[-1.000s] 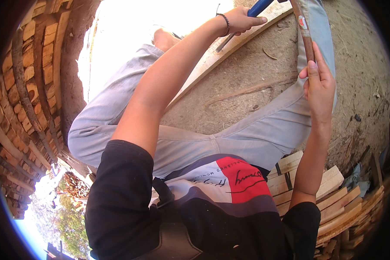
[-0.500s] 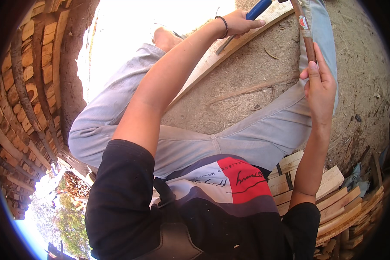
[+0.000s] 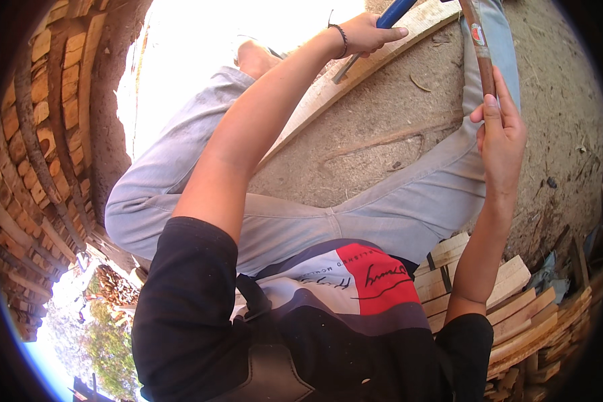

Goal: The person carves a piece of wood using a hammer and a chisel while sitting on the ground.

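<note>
Two hands, two tools, one plank. Left hand wrapped around blue-handled chisel, blade below the fingers on the plank. Right hand, fingers flat along one wooden handle.

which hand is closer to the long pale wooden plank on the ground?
Left. The left hand, gripping a blue-handled tool, sits right over the plank. The right hand holds a wooden handle off to the plank's right, over the trouser leg.
</note>
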The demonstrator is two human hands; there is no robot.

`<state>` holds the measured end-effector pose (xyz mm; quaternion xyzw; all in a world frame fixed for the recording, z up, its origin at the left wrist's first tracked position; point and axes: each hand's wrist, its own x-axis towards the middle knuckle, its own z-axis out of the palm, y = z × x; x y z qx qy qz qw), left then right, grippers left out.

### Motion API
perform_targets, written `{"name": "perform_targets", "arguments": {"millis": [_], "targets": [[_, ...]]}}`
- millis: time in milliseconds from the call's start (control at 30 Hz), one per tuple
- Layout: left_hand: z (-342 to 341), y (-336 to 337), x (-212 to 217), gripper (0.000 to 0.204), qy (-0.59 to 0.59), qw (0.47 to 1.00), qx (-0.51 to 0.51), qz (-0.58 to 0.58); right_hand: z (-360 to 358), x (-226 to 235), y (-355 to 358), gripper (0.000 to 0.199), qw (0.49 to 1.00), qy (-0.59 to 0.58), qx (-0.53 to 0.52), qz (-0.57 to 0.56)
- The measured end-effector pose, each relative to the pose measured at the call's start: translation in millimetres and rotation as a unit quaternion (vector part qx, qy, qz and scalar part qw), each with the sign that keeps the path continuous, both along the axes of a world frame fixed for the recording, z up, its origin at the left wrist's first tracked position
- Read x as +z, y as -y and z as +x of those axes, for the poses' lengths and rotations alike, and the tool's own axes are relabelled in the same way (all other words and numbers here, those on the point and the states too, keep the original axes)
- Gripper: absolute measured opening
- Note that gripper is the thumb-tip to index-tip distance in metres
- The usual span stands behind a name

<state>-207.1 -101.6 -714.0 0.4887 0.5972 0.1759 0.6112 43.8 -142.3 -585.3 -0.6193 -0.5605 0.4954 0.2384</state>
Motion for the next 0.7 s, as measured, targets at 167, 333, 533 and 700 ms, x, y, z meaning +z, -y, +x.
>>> {"name": "perform_targets", "arguments": {"millis": [167, 333, 533, 700], "targets": [[2, -2, -1, 0.05, 0.015, 0.999, -0.034, -0.012, -2, -4, -1, 0.04, 1.0, 0.014, -0.007, 0.016], [12, -3, -7, 0.048, -0.002, 0.999, -0.053, -0.005, 4, -12, -17, 0.038, 0.995, 0.045, -0.035, 0.078], [13, -5, -11, 0.049, -0.012, 0.998, -0.053, -0.013, 14, -9, -20, 0.038, 0.997, 0.007, -0.052, -0.064], [12, -6, -12, 0.048, -0.029, 0.997, -0.076, -0.008, 22, -6, -30, 0.039, 0.997, 0.017, -0.013, -0.068]]}}
